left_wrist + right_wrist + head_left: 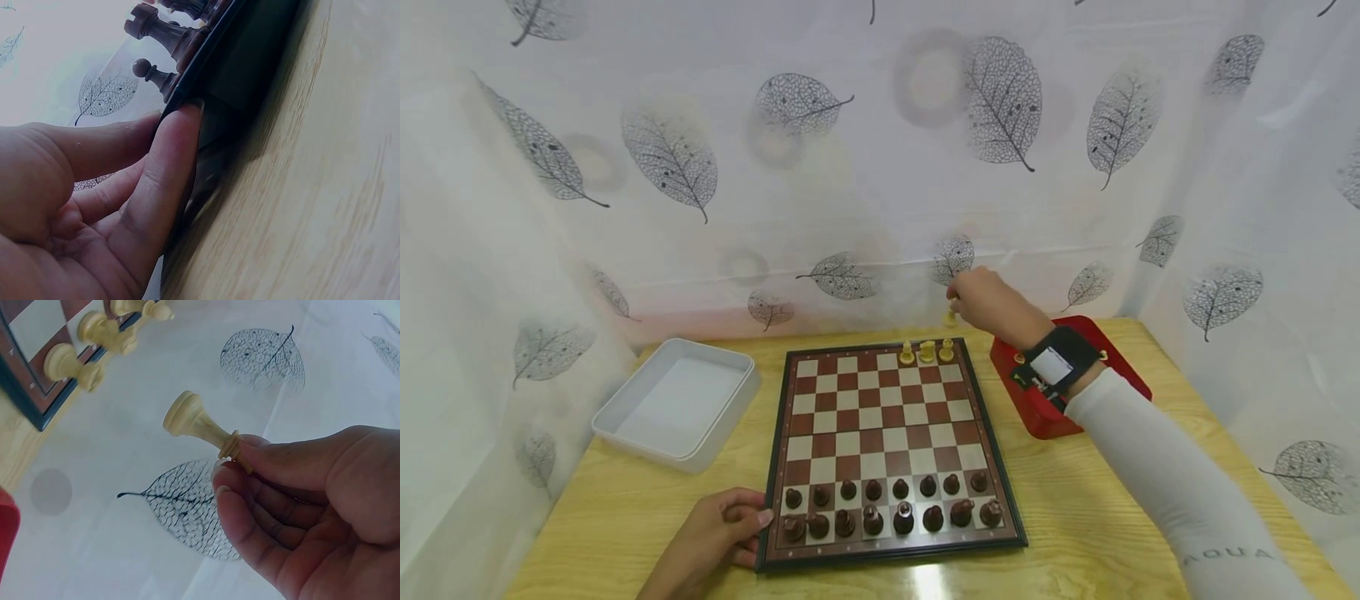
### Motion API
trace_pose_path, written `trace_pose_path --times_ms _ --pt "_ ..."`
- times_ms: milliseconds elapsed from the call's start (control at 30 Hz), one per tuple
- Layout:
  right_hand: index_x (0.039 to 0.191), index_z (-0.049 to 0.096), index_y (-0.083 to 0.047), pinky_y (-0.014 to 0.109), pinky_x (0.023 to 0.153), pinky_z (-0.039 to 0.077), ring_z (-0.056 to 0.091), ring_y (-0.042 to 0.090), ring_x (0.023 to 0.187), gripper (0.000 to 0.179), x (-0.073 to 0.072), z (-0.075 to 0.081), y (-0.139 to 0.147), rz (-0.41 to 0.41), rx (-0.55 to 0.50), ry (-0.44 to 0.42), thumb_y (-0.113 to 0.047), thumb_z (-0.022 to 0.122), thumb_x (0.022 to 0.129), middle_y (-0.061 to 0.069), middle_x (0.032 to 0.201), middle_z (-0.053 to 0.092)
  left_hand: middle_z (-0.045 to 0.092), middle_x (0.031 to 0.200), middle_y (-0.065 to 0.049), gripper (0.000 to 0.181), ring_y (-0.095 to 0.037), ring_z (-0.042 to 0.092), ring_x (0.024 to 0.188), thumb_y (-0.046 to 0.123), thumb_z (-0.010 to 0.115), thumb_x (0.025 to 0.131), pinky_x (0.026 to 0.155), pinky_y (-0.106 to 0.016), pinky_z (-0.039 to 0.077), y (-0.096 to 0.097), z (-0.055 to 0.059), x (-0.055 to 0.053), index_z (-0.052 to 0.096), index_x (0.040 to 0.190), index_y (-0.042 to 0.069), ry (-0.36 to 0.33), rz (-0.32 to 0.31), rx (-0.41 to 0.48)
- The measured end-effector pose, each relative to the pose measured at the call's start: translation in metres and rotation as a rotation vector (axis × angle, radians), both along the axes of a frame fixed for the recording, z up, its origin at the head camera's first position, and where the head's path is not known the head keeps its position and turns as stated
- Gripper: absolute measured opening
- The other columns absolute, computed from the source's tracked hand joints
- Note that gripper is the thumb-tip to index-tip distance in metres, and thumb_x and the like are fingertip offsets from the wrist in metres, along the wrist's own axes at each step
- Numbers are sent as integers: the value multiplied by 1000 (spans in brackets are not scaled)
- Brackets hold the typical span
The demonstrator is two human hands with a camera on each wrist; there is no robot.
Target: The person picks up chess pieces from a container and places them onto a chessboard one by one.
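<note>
My right hand [992, 307] is raised beyond the board's far right corner. Its thumb and fingers pinch a cream chess piece [203, 425] by the top, base pointing away; the fingers cover its head. My left hand [718, 529] grips the near left edge of the chessboard [880, 408], thumb on one side and a finger [165, 169] beneath the rim in the left wrist view. Three cream pieces stand in the far right corner squares: a rook [947, 350], a knight [927, 351] and a bishop [907, 353]. Dark pieces [903, 518] fill the two nearest rows.
Right of the board, partly under my right forearm, is a red box [1045, 425] with cream pieces inside. A white tray [718, 425] stands at the left on the wooden table [1075, 517]. Leaf-patterned sheeting [865, 208] hangs behind and at both sides.
</note>
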State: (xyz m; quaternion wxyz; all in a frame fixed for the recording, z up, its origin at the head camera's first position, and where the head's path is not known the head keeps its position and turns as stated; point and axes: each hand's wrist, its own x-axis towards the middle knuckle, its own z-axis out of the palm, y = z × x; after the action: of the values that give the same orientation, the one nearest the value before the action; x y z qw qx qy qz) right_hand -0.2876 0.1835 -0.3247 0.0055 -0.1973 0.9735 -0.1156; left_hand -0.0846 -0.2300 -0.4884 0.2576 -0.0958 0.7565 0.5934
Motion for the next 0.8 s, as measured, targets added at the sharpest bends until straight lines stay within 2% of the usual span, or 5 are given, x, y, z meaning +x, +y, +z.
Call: trace_pose_path --times_ms 467,600,800 --pt "117 73 6 45 97 61 72 35 111 23 1 8 -35 69 77 17 -8 66 101 20 117 76 70 96 -5 54 -18 66 77 20 76 96 68 -35 67 0 -3 1 54 134 -12 27 -20 9" --pt "118 73 6 45 97 62 72 34 111 23 1 8 -41 78 63 21 -8 65 101 19 118 76 69 95 -4 52 -18 66 76 18 75 96 66 -35 67 0 -5 1 54 134 -12 35 -16 1" --pt "117 73 4 43 96 63 73 33 109 21 0 6 -50 95 27 16 -8 65 101 18 118 76 69 95 -4 51 -18 66 76 18 75 96 66 -34 66 0 -2 1 55 133 -11 24 -7 7"
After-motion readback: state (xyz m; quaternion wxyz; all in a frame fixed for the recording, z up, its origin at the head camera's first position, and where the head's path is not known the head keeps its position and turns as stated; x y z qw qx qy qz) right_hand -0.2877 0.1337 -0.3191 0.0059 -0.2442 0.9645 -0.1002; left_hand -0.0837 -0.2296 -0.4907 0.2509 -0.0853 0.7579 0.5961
